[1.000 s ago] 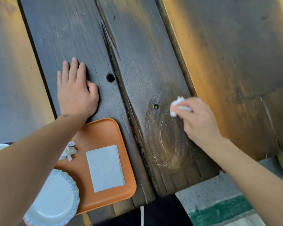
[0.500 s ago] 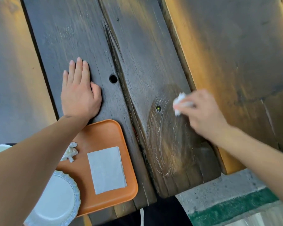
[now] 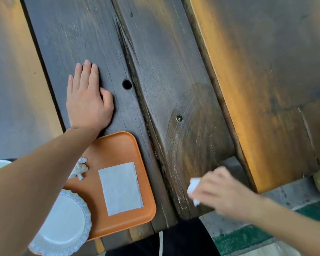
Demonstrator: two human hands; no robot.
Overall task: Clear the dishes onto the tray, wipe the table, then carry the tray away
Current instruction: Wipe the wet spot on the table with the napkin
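Right hand (image 3: 224, 193) pinches a crumpled white tissue (image 3: 193, 188) against the worktop (image 3: 164, 61) near its front edge, mid-wipe over a smeared patch. Left hand (image 3: 87, 102) lies flat and empty. Dishes look cleared: a white plate (image 3: 63, 226) and napkin (image 3: 120, 188) sit on the orange tray (image 3: 116, 148). Carrying remains.

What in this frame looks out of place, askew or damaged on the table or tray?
The white plate hangs off the near-left corner of the orange tray, partly past the table's edge. A long crack runs between the dark planks, and an open hole sits beside it. Nothing looks spilled.
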